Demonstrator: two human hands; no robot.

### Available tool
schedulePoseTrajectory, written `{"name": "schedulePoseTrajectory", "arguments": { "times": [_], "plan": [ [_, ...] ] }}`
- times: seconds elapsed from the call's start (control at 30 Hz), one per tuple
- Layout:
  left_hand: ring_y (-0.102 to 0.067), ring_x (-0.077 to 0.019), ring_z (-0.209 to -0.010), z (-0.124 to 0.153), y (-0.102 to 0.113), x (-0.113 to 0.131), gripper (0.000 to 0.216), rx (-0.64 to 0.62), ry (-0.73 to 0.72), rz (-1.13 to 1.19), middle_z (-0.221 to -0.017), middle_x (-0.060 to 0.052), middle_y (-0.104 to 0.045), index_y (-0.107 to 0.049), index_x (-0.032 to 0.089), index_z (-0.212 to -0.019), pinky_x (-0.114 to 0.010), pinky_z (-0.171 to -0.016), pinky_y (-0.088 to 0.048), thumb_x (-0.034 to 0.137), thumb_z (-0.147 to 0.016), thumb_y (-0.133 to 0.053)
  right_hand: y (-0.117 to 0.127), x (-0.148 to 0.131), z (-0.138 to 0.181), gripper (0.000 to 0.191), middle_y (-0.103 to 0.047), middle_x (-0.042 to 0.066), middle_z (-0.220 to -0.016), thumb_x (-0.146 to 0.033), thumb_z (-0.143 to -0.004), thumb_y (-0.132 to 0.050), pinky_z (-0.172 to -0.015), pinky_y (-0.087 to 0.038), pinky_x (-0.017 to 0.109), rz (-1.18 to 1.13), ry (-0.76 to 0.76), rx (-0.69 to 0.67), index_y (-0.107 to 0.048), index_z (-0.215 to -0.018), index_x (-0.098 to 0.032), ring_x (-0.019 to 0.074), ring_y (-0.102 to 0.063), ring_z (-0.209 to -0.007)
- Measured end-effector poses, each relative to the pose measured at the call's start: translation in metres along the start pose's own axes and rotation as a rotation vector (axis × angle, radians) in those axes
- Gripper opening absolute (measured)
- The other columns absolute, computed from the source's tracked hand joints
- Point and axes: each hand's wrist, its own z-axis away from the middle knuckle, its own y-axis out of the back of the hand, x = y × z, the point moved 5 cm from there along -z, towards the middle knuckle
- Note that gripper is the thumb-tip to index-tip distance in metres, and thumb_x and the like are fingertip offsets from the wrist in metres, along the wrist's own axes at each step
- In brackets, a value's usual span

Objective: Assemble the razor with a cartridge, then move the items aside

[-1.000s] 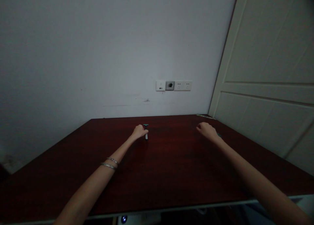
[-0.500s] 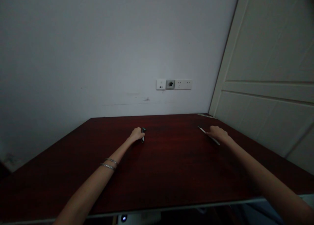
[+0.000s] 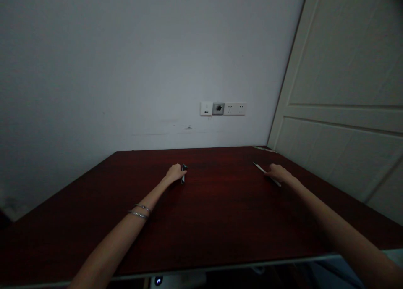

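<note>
Over the left middle of the dark red table point(image 3: 214, 213), my left hand point(image 3: 174, 173) is closed around a small dark-and-white object point(image 3: 183, 177). This object stands roughly upright in the view, with a dark top end and a pale strip below; its kind is too small and dim to tell. On the right side, my right hand point(image 3: 279, 173) is closed on a long thin pale strip point(image 3: 260, 168) with a dark far tip. The strip slants from upper left to lower right, and its middle is hidden by the fingers. The hands are well apart.
A pale wall stands behind the table, with a row of sockets point(image 3: 234, 109) and a black plug point(image 3: 218, 108). A white panelled door point(image 3: 343, 125) borders the right. Near the back right corner lies a thin flat strip point(image 3: 263, 148). Beneath the front edge a pale device point(image 3: 182, 279) shows.
My right fingers sit very slightly lower along the pale strip. The object in my left hand looks slightly turned. Otherwise both hands stay in nearly the same places.
</note>
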Motion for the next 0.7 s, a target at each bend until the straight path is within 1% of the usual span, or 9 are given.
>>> {"name": "schedulePoseTrajectory", "arguments": {
  "times": [0.1,0.23,0.37,0.43,0.53,0.6,0.7],
  "plan": [
    [-0.067,-0.0239,-0.083,-0.003,0.001,-0.003,0.039,0.036,0.014,-0.004,-0.086,-0.015,-0.069,-0.067,0.013,-0.079,-0.025,-0.065,-0.046,0.045,-0.083,-0.045,-0.004,-0.001,-0.006,0.019,-0.068,0.016,-0.084,-0.03,-0.075,-0.06,-0.054,-0.045,0.026,-0.009,0.065,-0.042,-0.064,-0.075,-0.012,0.0239,-0.066,-0.071],
    [-0.066,-0.0245,-0.084,-0.004,0.005,-0.008,0.039,0.057,0.05,0.022,-0.088,-0.016,-0.069,-0.067,0.012,-0.079,-0.026,-0.066,-0.045,0.043,-0.084,-0.044,-0.005,-0.003,-0.008,0.019,-0.068,0.014,-0.073,-0.025,-0.076,-0.058,-0.053,-0.042,0.026,0.007,0.139,-0.074,-0.064,-0.063,-0.012,0.0226,-0.066,-0.068],
    [-0.066,-0.0229,-0.082,-0.001,0.011,-0.009,0.039,0.085,0.047,0.097,-0.086,-0.015,-0.069,-0.068,0.012,-0.078,-0.025,-0.066,-0.044,0.041,-0.085,-0.043,-0.001,-0.009,0.001,0.019,-0.069,0.016,-0.077,-0.025,-0.075,-0.06,-0.054,-0.041,0.026,0.025,0.131,0.002,-0.064,-0.061,-0.013,0.0232,-0.066,-0.07],
    [-0.066,-0.0224,-0.08,0.002,0.012,-0.009,0.038,0.099,0.047,0.121,-0.083,-0.015,-0.07,-0.068,0.012,-0.076,-0.025,-0.065,-0.043,0.04,-0.085,-0.044,-0.001,-0.02,0.01,0.021,-0.069,0.016,-0.076,-0.027,-0.077,-0.06,-0.054,-0.04,0.025,0.014,0.116,0.053,-0.065,-0.061,-0.013,0.0229,-0.065,-0.069],
    [-0.066,-0.022,-0.079,0.005,0.011,-0.007,0.037,0.096,0.039,0.127,-0.081,-0.014,-0.069,-0.068,0.012,-0.073,-0.025,-0.064,-0.043,0.037,-0.085,-0.044,-0.004,-0.052,0.026,0.023,-0.069,0.014,-0.071,-0.028,-0.079,-0.058,-0.055,-0.04,0.024,-0.042,0.151,0.123,-0.066,-0.063,-0.013,0.0216,-0.065,-0.069],
    [-0.066,-0.0218,-0.079,0.007,0.009,-0.006,0.035,0.083,0.03,0.12,-0.081,-0.014,-0.07,-0.068,0.013,-0.072,-0.024,-0.063,-0.043,0.036,-0.085,-0.045,-0.006,-0.082,0.038,0.019,-0.069,0.013,-0.074,-0.026,-0.078,-0.058,-0.056,-0.04,0.023,-0.079,0.186,0.167,-0.067,-0.068,-0.013,0.0214,-0.066,-0.072],
    [-0.066,-0.0228,-0.081,0.013,0.005,-0.003,0.035,0.055,0.025,0.097,-0.082,-0.014,-0.069,-0.068,0.013,-0.072,-0.024,-0.063,-0.043,0.037,-0.084,-0.045,-0.011,-0.134,0.055,0.02,-0.07,0.014,-0.079,-0.027,-0.079,-0.057,-0.06,-0.041,0.023,-0.075,0.253,0.18,-0.067,-0.071,-0.012,0.0221,-0.066,-0.076]
  ]
}}
